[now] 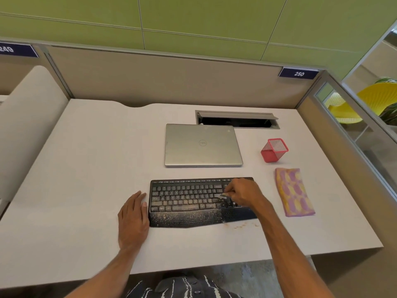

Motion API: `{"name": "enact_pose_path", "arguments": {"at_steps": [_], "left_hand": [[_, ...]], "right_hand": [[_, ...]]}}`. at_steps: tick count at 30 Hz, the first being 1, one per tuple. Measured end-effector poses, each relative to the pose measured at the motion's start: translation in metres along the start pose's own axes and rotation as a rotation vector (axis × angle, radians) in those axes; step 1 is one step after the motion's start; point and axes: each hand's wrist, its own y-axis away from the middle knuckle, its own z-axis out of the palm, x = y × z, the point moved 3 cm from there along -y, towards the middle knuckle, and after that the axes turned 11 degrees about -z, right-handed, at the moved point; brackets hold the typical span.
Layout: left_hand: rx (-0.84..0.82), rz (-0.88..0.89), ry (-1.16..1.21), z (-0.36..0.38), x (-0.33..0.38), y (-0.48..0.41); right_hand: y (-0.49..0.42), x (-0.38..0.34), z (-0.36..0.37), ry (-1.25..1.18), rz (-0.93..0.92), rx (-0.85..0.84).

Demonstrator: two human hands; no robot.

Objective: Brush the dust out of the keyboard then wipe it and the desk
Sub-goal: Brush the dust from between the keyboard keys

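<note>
A black keyboard (189,201) with dust on its keys and palm rest lies on the white desk (86,168). My right hand (245,193) hovers over the keyboard's right part and pinches a small brush (223,196), whose pale tip touches the keys. My left hand (134,216) lies flat on the desk with fingers straight, touching the keyboard's left edge. Crumbs (238,226) are scattered on the desk by the keyboard's front right corner. A pink and yellow cloth (294,191) lies folded to the right of the keyboard.
A closed silver laptop (203,145) sits behind the keyboard. A red mesh pen holder (275,149) stands to the right of it. An open cable hatch (236,119) is set in the desk at the back. Partition walls enclose the desk at the back and right.
</note>
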Motion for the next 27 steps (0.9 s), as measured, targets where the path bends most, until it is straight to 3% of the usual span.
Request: {"name": "enact_pose_path", "arguments": {"at_steps": [5,8,12,22,27], "left_hand": [[0.0,0.001,-0.002,0.0,-0.001,-0.001],[0.002,0.004,0.002,0.0,0.0,0.001],[-0.003,0.0,0.005,-0.001,0.0,0.0],[0.007,0.002,0.012,-0.001,0.0,0.0],[0.008,-0.003,0.012,-0.001,0.001,0.0]], "right_hand": [[-0.004,-0.01,0.005,-0.119,-0.034,0.006],[0.001,-0.004,-0.002,-0.225,0.008,0.087],[0.002,0.002,-0.003,-0.191,0.098,0.181],[-0.004,-0.018,0.017,-0.218,0.142,0.05],[-0.003,-0.019,0.008,-0.224,0.19,0.209]]}}
